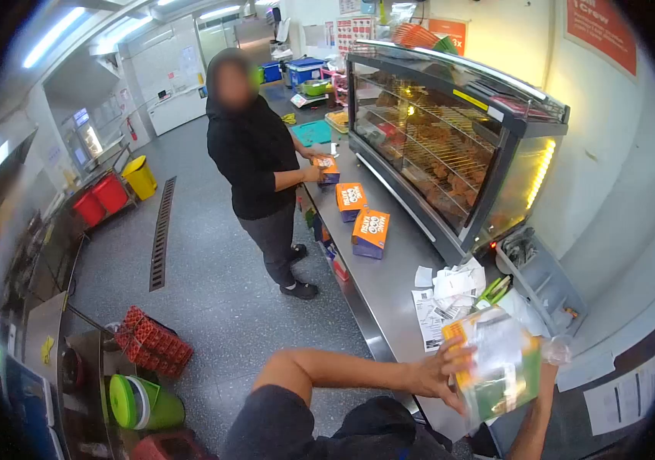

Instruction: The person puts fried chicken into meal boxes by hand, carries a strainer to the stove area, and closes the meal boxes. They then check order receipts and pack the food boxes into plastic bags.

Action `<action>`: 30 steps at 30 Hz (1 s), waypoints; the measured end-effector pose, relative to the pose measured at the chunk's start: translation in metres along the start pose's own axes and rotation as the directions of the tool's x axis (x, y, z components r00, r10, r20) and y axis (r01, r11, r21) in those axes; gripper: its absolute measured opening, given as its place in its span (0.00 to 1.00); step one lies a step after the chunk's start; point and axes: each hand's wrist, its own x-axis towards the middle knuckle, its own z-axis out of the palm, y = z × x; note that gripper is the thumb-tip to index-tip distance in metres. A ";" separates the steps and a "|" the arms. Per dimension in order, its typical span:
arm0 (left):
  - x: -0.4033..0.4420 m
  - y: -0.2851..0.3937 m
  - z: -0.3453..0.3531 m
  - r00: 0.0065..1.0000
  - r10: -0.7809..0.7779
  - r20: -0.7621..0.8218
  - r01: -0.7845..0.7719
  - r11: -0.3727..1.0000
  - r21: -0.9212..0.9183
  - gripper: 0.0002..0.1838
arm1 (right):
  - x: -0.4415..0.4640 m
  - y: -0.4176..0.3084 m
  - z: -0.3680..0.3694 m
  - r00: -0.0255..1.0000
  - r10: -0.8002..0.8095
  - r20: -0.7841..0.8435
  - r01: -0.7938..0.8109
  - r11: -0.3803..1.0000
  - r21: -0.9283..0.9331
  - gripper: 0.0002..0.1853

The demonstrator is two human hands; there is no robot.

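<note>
My left hand [446, 373] is closed around the near side of a shiny orange, white and green package [505, 368], which looks smeared by motion. It is held up at the near end of the steel counter [396, 295]. My right forearm [533, 424] rises along the package's far side; the fingers there are hidden behind it and by a blurred clear plastic piece [557, 350]. White printed receipts [454, 287] lie just beyond the package. Beside them are green-handled tongs or scissors [494, 291], partly covered.
Three orange-and-purple cartons stand along the counter, the nearest carton [371, 232] in front of a lit food warmer [435, 146]. A co-worker in black [254, 153] has both hands at the farthest carton [327, 169]. A grey bin [546, 280] sits right; red crates [152, 343] stand on the floor.
</note>
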 end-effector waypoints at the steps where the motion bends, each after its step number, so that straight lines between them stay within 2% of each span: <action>1: 0.007 -0.005 -0.009 0.991 0.131 -0.026 -0.130 0.990 0.049 0.40 | -0.001 -0.002 0.002 0.989 0.080 0.124 -0.105 0.972 0.211 0.07; 2: 0.001 -0.003 -0.013 0.928 0.262 0.263 -0.298 0.948 0.108 0.36 | -0.003 -0.004 0.005 0.975 0.111 0.192 -0.167 0.936 0.311 0.07; 3: -0.002 0.000 -0.012 0.772 0.343 0.535 -0.465 0.878 0.108 0.32 | -0.006 -0.007 0.008 0.956 0.140 0.259 -0.238 0.886 0.398 0.08; 4: -0.002 0.005 0.000 0.763 0.384 0.520 -0.373 0.919 -0.130 0.25 | -0.008 -0.012 0.012 0.920 0.145 0.364 -0.253 0.929 0.269 0.07; 5: -0.006 0.012 0.010 0.760 0.384 0.524 -0.372 0.919 -0.132 0.25 | -0.010 -0.018 0.017 0.873 0.158 0.462 -0.245 0.960 0.136 0.06; 7: -0.010 0.026 0.027 0.696 0.395 0.600 -0.179 0.904 -0.388 0.20 | -0.026 -0.033 0.032 0.927 0.010 0.374 -0.123 0.953 0.278 0.07; 9: 0.001 0.014 0.048 0.707 0.424 0.566 -0.212 0.891 -0.402 0.16 | -0.033 -0.017 0.042 0.844 -0.179 0.506 -0.058 0.907 0.417 0.10; 10: 0.009 0.002 0.064 0.440 0.038 0.897 0.142 0.984 -0.111 0.17 | -0.043 -0.007 0.046 0.878 -0.165 0.449 0.041 0.961 0.274 0.10; 11: 0.015 -0.006 0.075 -0.005 -0.322 0.947 0.339 0.890 0.304 0.18 | -0.057 0.010 0.050 0.906 -0.165 0.389 0.130 0.985 0.114 0.11; 12: 0.001 -0.011 0.082 -0.006 -0.322 0.947 0.334 0.892 0.305 0.18 | -0.080 0.047 0.069 0.958 -0.283 0.054 0.283 0.959 0.011 0.10; 13: -0.032 -0.014 0.089 0.400 -0.488 0.776 0.506 0.824 0.257 0.18 | -0.088 0.061 0.077 0.959 -0.279 0.044 0.279 0.960 0.011 0.10; 14: -0.053 -0.016 0.095 0.668 -0.620 0.413 0.636 0.763 0.116 0.19 | -0.097 0.071 0.080 0.982 -0.064 0.178 0.023 0.975 0.222 0.10; 15: -0.059 -0.017 0.099 0.664 -0.617 0.423 0.638 0.762 0.110 0.19 | -0.103 0.075 0.082 0.930 0.121 0.347 -0.258 0.887 0.383 0.10; 16: -0.064 -0.016 0.102 0.564 -0.680 0.470 0.732 0.674 0.098 0.18 | -0.103 0.064 0.086 0.950 0.117 0.289 -0.248 0.844 0.476 0.09; 17: -0.067 -0.016 0.108 0.455 -0.720 0.524 0.813 0.576 0.085 0.17 | -0.100 0.055 0.088 0.960 0.126 0.251 -0.235 0.849 0.474 0.09; 18: -0.074 -0.020 0.113 0.444 -0.735 0.512 0.796 0.586 0.153 0.12 | -0.099 0.052 0.090 0.967 0.156 0.202 -0.235 0.853 0.465 0.09; 19: -0.097 -0.028 0.125 0.506 -0.737 0.448 0.822 0.569 0.006 0.10 | -0.099 0.062 0.094 0.971 0.192 0.142 -0.229 0.917 0.327 0.09; 20: -0.086 -0.029 0.124 0.531 -0.744 0.405 0.797 0.601 0.061 0.09 | -0.091 0.067 0.091 0.937 0.286 0.200 -0.334 0.901 0.277 0.10; 21: -0.076 -0.030 0.117 0.575 -0.693 0.434 0.767 0.642 0.008 0.08 | -0.088 0.069 0.086 0.984 0.122 0.132 -0.157 0.941 0.300 0.13; 22: -0.071 -0.031 0.119 0.558 -0.711 0.429 0.783 0.622 0.014 0.08 | -0.085 0.093 0.088 0.954 0.125 0.272 -0.208 0.930 0.304 0.14; 23: -0.057 -0.033 0.114 0.573 -0.651 0.497 0.715 0.694 0.084 0.08 | -0.053 0.071 0.066 0.837 0.127 0.533 -0.363 0.857 0.366 0.14; 24: -0.076 -0.035 0.119 0.576 -0.631 0.519 0.684 0.720 0.116 0.10 | -0.042 0.080 0.061 0.746 0.123 0.655 -0.474 0.788 0.393 0.14; 25: -0.085 -0.029 0.122 0.575 -0.600 0.556 0.682 0.727 0.079 0.10 | -0.021 0.081 0.044 0.688 0.181 0.703 -0.523 0.795 0.307 0.15; 26: -0.093 -0.025 0.121 0.453 -0.699 0.554 0.810 0.582 0.071 0.11 | 0.002 0.084 0.030 0.620 0.224 0.752 -0.562 0.796 0.226 0.15; 27: -0.096 -0.031 0.118 0.311 -0.778 0.546 0.907 0.415 0.076 0.11 | 0.012 0.121 0.028 0.680 0.237 0.694 -0.569 0.767 0.295 0.15; 28: -0.070 -0.049 0.111 0.521 -0.557 0.647 0.758 0.650 -0.051 0.12 | 0.030 0.143 0.026 0.799 0.332 0.501 -0.505 0.824 0.259 0.11; 29: -0.061 -0.051 0.109 0.511 -0.549 0.662 0.763 0.644 -0.055 0.12 | 0.043 0.189 0.031 0.908 0.292 0.299 -0.383 0.868 0.317 0.07; 30: -0.056 -0.053 0.108 0.441 -0.591 0.675 0.821 0.570 -0.036 0.12 | 0.071 0.201 0.024 0.927 0.346 0.143 -0.371 0.901 0.227 0.05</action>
